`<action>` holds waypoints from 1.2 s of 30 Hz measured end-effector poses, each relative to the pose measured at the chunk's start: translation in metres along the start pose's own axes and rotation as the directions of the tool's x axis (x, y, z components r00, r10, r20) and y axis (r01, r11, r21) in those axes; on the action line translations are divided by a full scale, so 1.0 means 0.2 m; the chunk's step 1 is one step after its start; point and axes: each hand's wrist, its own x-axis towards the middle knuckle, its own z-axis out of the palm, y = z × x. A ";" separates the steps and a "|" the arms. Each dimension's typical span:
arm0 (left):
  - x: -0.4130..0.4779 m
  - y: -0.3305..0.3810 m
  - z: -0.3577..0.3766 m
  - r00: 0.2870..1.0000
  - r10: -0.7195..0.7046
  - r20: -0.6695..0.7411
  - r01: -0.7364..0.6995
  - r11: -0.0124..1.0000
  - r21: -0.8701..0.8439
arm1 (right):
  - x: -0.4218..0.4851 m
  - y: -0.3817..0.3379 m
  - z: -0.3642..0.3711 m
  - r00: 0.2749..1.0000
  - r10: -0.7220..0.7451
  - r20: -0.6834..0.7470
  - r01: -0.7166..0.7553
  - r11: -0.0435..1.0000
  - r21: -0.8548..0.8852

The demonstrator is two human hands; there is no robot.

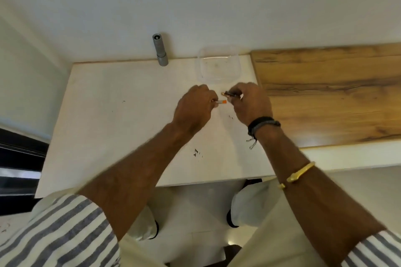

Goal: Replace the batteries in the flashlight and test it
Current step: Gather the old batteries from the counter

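Observation:
A grey metal flashlight (160, 50) stands upright at the back edge of the white table (130, 119), against the wall. My left hand (195, 107) pinches a small battery with an orange tip (221, 102) that points right. My right hand (249, 102) grips a dark battery holder (230, 94) with a brassy end facing left. The two hands are close together above the table's middle right, the battery tip just below the holder's end. Fingers hide most of both items.
A clear plastic container (218, 65) sits at the table's back edge just beyond my hands. A wood-grain board (336, 93) adjoins the table on the right. Small dark specks (196, 152) mark the tabletop. The white wall rises behind.

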 end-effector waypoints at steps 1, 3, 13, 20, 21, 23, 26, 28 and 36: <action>0.06 -0.01 -0.02 1.000 -0.008 -0.014 0.008 1.000 0.008 | 0.07 -0.02 -0.02 1.000 -0.020 -0.013 0.020 1.000 0.001; 0.18 -0.04 -0.07 0.999 -0.031 -0.032 0.032 0.999 0.028 | 0.21 -0.05 -0.05 0.999 -0.038 -0.033 0.039 0.999 0.004; 0.60 -0.19 -0.01 0.984 -0.176 -0.033 0.178 0.978 0.106 | 0.67 -0.13 0.05 0.997 -0.068 0.029 0.073 0.964 -0.257; 0.68 -0.23 0.06 0.964 -0.266 0.004 0.265 0.962 0.068 | 0.75 -0.12 0.13 0.993 -0.087 0.077 0.111 0.910 -0.399; 0.68 -0.23 0.06 0.963 -0.270 0.010 0.269 0.961 0.058 | 0.74 -0.12 0.13 0.994 -0.085 0.075 0.107 0.918 -0.381; 0.65 -0.24 0.06 0.963 -0.270 0.007 0.270 0.963 0.004 | 0.74 -0.10 0.12 0.996 -0.075 0.056 0.088 0.947 -0.307; 0.59 -0.24 0.04 0.946 -0.315 -0.077 0.300 0.941 -0.157 | 0.69 -0.04 0.09 0.996 -0.069 -0.064 0.060 0.989 -0.135; 0.55 -0.24 0.04 0.898 -0.416 -0.145 0.362 0.883 -0.298 | 0.63 0.01 0.09 0.986 -0.018 -0.164 0.017 1.000 -0.003; 0.43 -0.19 0.10 0.678 -0.735 0.025 0.559 0.493 -0.666 | 0.45 0.06 0.14 0.933 0.285 -0.221 -0.216 0.932 0.291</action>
